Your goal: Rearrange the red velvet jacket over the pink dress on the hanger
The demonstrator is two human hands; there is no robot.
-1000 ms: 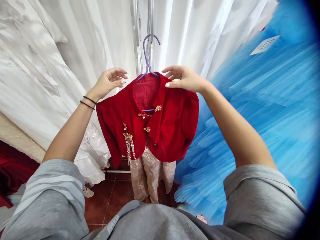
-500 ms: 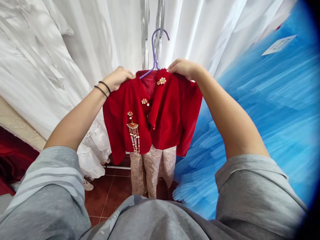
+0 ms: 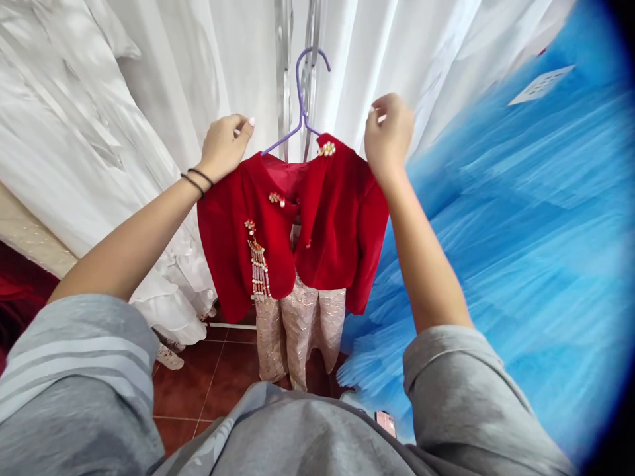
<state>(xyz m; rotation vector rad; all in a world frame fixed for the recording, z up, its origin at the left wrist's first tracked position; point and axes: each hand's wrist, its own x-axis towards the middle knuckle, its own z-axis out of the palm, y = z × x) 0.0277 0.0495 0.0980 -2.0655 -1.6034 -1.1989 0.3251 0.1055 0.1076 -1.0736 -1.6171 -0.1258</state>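
Note:
A small red velvet jacket (image 3: 332, 218) with gold clasps and a beaded tassel (image 3: 258, 264) hangs on a purple hanger (image 3: 300, 99) in front of me. Its front flap is partly open. My left hand (image 3: 225, 142), with black bands on the wrist, pinches the jacket's left shoulder. My right hand (image 3: 389, 132) is curled at the jacket's right shoulder, and its fingertips are hidden behind the hand. Pale pink sequined trousers (image 3: 300, 330) hang below the jacket.
White gowns and drapes (image 3: 124, 99) fill the left and back. A bright blue tulle dress (image 3: 520, 231) with a paper tag (image 3: 540, 84) crowds the right. A metal rail post (image 3: 284, 66) stands behind the hanger. Red floor tiles (image 3: 218, 390) show below, and dark red fabric (image 3: 14, 297) lies far left.
My open hands closed on the jacket's shoulders. The collar flap was drawn up over the hanger. Both hands have since risen a little and the right has shifted outward.

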